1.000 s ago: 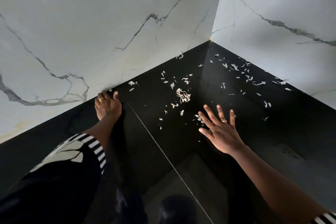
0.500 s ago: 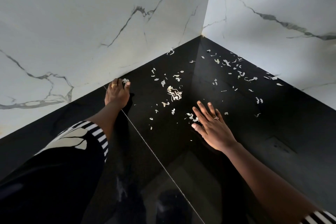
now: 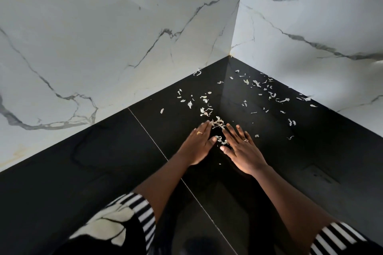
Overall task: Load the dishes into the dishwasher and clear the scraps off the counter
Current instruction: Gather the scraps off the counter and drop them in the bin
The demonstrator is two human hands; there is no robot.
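Observation:
Pale scraps (image 3: 217, 124) lie scattered over the glossy black counter (image 3: 103, 161) toward the corner. My left hand (image 3: 199, 143) and my right hand (image 3: 241, 149) lie flat on the counter side by side, fingers straight, pointing at the corner. A small heap of scraps sits at their fingertips, and a few more bits (image 3: 220, 139) lie in the gap between the two hands. More scraps (image 3: 269, 93) are strewn along the right wall. No dishes or dishwasher are in view.
White marble walls (image 3: 124, 37) meet in a corner (image 3: 230, 55) behind the counter. A thin seam (image 3: 149, 136) runs diagonally across the black counter to the left of my hands.
My left hand has swept right from the left wall, pushing scraps along, and now lies next to my right hand. The scraps between them have bunched into a small heap.

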